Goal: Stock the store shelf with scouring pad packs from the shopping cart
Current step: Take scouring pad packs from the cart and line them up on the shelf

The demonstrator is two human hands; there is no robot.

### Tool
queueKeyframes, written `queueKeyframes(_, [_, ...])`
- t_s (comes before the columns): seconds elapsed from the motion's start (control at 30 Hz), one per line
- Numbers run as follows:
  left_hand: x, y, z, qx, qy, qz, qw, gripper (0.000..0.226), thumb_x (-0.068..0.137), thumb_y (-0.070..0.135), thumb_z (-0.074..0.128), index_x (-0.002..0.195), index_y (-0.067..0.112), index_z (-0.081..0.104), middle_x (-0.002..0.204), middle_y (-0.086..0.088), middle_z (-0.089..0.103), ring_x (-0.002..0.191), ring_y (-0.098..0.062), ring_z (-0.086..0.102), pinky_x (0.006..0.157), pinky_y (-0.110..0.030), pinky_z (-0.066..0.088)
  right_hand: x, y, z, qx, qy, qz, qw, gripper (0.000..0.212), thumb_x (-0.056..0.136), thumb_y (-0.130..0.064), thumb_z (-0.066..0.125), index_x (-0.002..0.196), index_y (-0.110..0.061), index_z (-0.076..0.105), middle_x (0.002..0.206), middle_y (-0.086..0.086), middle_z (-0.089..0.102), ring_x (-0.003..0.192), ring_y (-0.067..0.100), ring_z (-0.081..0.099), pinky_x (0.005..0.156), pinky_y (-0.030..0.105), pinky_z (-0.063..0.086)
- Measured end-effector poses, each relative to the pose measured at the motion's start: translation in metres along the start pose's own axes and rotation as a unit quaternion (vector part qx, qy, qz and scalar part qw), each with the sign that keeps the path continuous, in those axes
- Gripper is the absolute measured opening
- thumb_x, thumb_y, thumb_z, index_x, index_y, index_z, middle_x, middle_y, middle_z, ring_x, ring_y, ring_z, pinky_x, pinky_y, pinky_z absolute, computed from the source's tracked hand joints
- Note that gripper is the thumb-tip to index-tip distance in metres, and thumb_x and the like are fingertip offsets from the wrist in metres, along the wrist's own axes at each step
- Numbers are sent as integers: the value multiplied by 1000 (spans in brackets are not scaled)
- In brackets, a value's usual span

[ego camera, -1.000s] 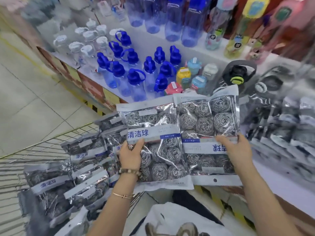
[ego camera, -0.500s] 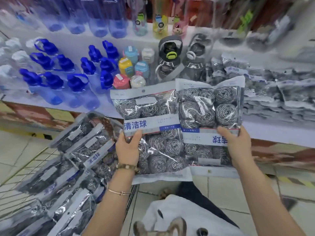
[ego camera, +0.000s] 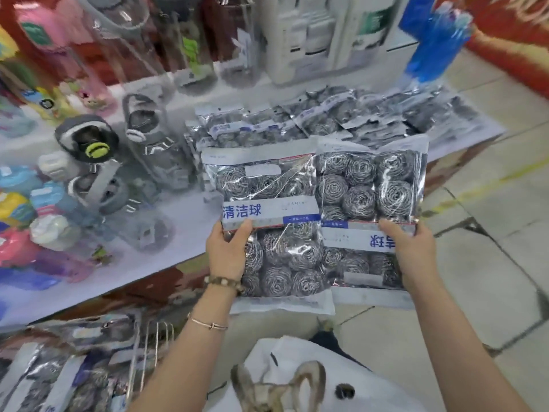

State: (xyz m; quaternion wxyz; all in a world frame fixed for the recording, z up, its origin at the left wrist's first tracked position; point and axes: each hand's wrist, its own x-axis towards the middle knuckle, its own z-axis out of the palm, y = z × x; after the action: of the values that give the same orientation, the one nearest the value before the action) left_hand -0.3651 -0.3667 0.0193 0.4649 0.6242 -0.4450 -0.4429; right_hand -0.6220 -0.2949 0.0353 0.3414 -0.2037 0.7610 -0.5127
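Nearest, at lower left, the wire shopping cart (ego camera: 154, 337) carries crinkled plastic packs. Above it, the left hand (ego camera: 227, 254) grips one clear scouring pad pack (ego camera: 276, 233) of coiled steel balls, and the right hand (ego camera: 414, 254) grips an upside-down second pack (ego camera: 368, 203) beside it. Beyond, shelved packs (ego camera: 326, 117) lie heaped on the white shelf (ego camera: 178, 239).
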Motion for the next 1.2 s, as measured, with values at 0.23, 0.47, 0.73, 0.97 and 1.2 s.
queueKeyframes(0.23, [-11, 23, 135, 24, -52, 25, 998, 21, 85, 22, 63, 100, 8, 58, 77, 4, 56, 59, 0, 48, 47, -5, 36, 71, -4, -101, 37, 49, 12, 998, 24, 83, -21, 70, 100, -14, 54, 80, 3, 66, 67, 17, 64, 63, 32, 54])
queueKeyframes(0.47, [-19, 34, 246, 30, -109, 30, 993, 24, 86, 13, 62, 109, 9, 58, 88, 2, 62, 59, 15, 55, 54, -4, 42, 134, -1, -180, 66, 96, 27, 993, 23, 81, -16, 72, 83, -24, 51, 81, 6, 66, 70, 21, 64, 73, 41, 54])
queueKeyframes(0.73, [-7, 53, 338, 67, -147, 41, 986, 17, 86, 20, 62, 102, 15, 57, 80, 13, 60, 54, 12, 52, 50, -11, 43, 201, 1, -225, 90, 128, 68, 985, 25, 79, -19, 74, 83, -24, 50, 82, 9, 67, 74, 27, 66, 79, 51, 55])
queueKeyframes(0.97, [32, 67, 427, 67, -158, 44, 984, 12, 86, 20, 62, 96, 17, 57, 81, 13, 60, 60, 11, 55, 54, -10, 43, 293, -13, -244, 90, 126, 70, 985, 26, 79, -20, 74, 97, -18, 55, 85, 12, 69, 74, 27, 68, 74, 46, 57])
queueKeyframes(1.2, [81, 91, 526, 63, -182, 29, 981, 12, 86, 19, 61, 97, 18, 56, 84, 14, 59, 73, 2, 54, 60, -14, 40, 397, -37, -263, 66, 157, 79, 982, 28, 78, -24, 75, 88, -26, 48, 90, 16, 69, 82, 31, 68, 79, 48, 56])
